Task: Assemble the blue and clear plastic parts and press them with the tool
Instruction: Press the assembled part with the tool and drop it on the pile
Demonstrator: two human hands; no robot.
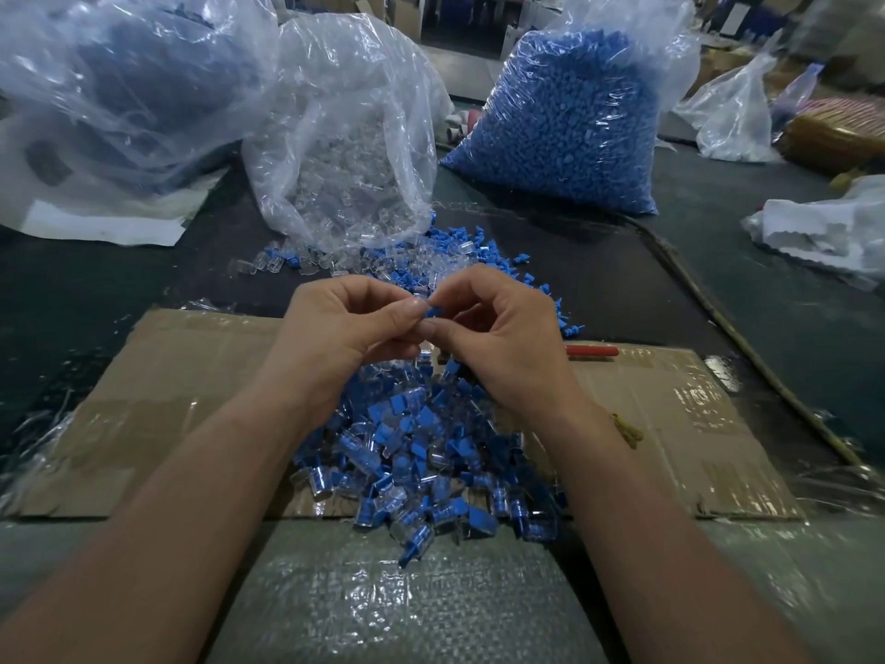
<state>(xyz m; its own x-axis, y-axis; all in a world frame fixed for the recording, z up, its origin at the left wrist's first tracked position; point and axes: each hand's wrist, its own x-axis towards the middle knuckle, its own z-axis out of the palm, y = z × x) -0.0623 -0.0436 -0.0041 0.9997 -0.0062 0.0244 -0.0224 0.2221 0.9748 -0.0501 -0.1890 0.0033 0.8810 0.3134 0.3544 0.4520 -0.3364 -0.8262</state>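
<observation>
Dark worktop (119,289) with cardboard sheet (191,376) on top: above it, left hand (345,323) and right hand (503,328) meet, each grip closed, fingertips pinching one blue part (435,311) between them. Directly below lies the pile of assembled parts (421,452). Red tool (591,350) rests on the cardboard, just right of the right hand. Behind stand the clear-parts bag (345,151) and blue-parts bag (565,127)

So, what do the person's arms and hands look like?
Both forearms are bare, with no sleeves in view. The left hand and the right hand wear no gloves, rings or watch. A yellowish scrap sits beside the right wrist; unclear if worn.
</observation>
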